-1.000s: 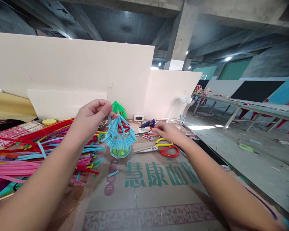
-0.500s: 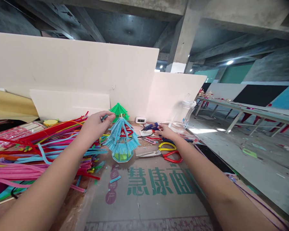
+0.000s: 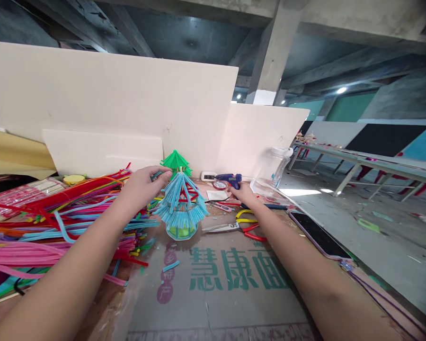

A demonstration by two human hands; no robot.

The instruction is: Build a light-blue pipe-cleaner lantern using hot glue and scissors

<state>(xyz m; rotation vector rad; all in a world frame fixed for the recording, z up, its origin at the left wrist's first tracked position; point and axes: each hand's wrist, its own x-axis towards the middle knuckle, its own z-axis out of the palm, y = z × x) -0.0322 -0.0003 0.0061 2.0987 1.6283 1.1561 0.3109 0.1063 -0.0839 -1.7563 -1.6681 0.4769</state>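
My right hand (image 3: pixel 244 193) is closed round the handle of a dark blue glue gun (image 3: pixel 230 178), whose nozzle points left above the table. My left hand (image 3: pixel 151 183) pinches a short blue pipe cleaner piece (image 3: pixel 156 175) just left of a small pagoda model. That light blue pagoda model (image 3: pixel 181 208) stands upright, with sloping roof layers of blue strips, red bars inside and a yellow-green base. Behind it is a green roof-shaped piece (image 3: pixel 175 160). Scissors (image 3: pixel 223 228) with yellow and red handles lie to the model's right, partly behind my right forearm.
Many coloured pipe cleaners (image 3: pixel 71 215) are heaped on the left. A white card (image 3: pixel 216 195), a small white digital display (image 3: pixel 208 176) and a clear plastic jar (image 3: pixel 272 168) stand or lie at the back. A phone (image 3: pixel 319 234) rests near the right table edge.
My right hand has taken hold of the glue gun and raised it off the table, moving slightly right. My left hand stays beside the model with the blue piece.
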